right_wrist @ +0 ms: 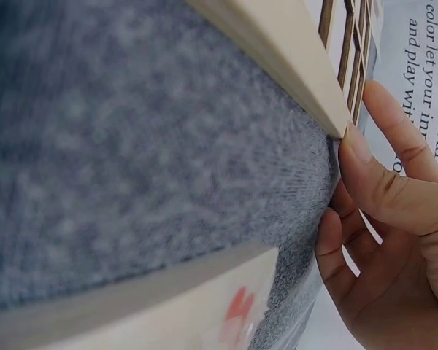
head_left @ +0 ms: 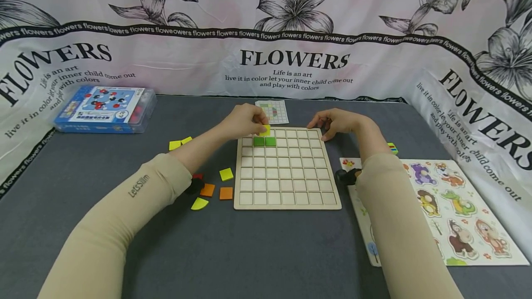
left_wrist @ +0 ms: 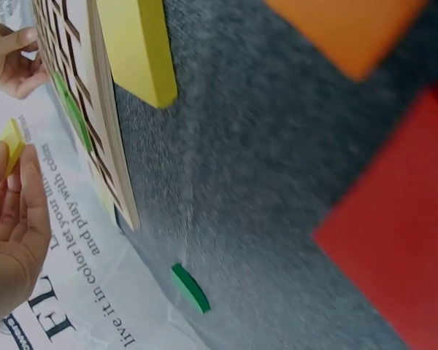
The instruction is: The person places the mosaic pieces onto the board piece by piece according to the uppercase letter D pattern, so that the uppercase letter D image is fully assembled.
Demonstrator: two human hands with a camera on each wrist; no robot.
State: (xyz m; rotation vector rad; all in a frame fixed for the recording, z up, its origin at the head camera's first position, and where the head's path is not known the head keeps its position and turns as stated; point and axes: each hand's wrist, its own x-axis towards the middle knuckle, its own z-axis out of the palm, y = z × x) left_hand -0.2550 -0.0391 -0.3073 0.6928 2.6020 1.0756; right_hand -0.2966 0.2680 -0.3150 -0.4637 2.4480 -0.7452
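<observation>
In the head view my left hand (head_left: 245,120) pinches a yellow square tile (head_left: 264,131) between thumb and fingertips, over the far row of a wooden grid board (head_left: 287,206). The same yellow tile (left_wrist: 14,146) shows between the fingers in the left wrist view. Just below it, two green square tiles (head_left: 270,141) lie side by side in the second row. My right hand (head_left: 341,122) grips the board's far right corner. Seen from the right wrist, its thumb (right_wrist: 359,146) presses the side edge and the index finger lies at the far edge.
Loose orange (head_left: 226,193), yellow (head_left: 226,174) and red (left_wrist: 401,226) pieces lie left of the board. Behind it is a printed pattern card (head_left: 279,112). An animal picture board (head_left: 490,202) lies under the right forearm. A blue boxed set (head_left: 104,110) stands back left.
</observation>
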